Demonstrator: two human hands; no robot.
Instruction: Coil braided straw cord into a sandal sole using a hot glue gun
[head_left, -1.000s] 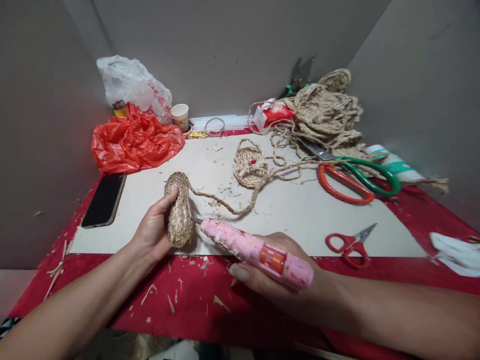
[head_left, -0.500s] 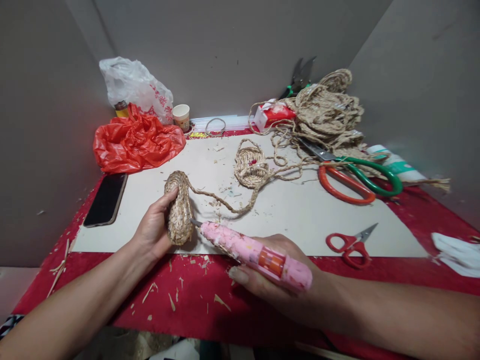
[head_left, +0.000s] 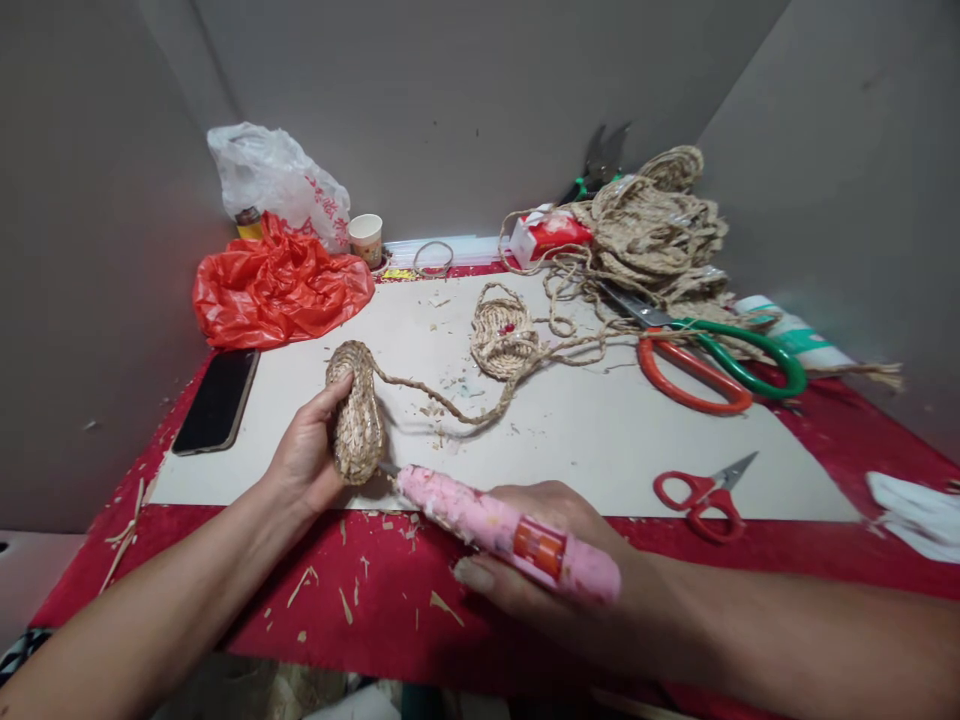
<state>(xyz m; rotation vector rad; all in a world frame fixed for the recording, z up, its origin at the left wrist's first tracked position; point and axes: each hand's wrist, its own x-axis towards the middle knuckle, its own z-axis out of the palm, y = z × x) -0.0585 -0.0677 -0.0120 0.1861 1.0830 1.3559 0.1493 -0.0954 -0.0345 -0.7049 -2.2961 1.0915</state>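
My left hand (head_left: 315,440) is closed around a coiled straw-rope sole (head_left: 355,420), thumb on its face, holding it raised on the left of the white board. A braided cord (head_left: 442,395) runs from the sole's top edge toward the rope pile. In my right hand (head_left: 555,540) is a pink hot glue gun (head_left: 480,515) with an orange window. Its metal nozzle is at the lower right edge of the sole; whether they touch I cannot tell. A small woven straw slipper (head_left: 504,335) with a red bead lies beyond.
Large scissors (head_left: 694,370) with red and green handles and small red scissors (head_left: 709,495) lie at right. Behind them sits a braided rope pile (head_left: 652,225). A phone (head_left: 217,400), an orange plastic bag (head_left: 281,285) and a paper cup (head_left: 366,238) stand left.
The glue gun's nozzle has moved down along the sole's right edge toward its lower end. The sole has turned slightly, showing more of its face. The camera view has shifted a little.
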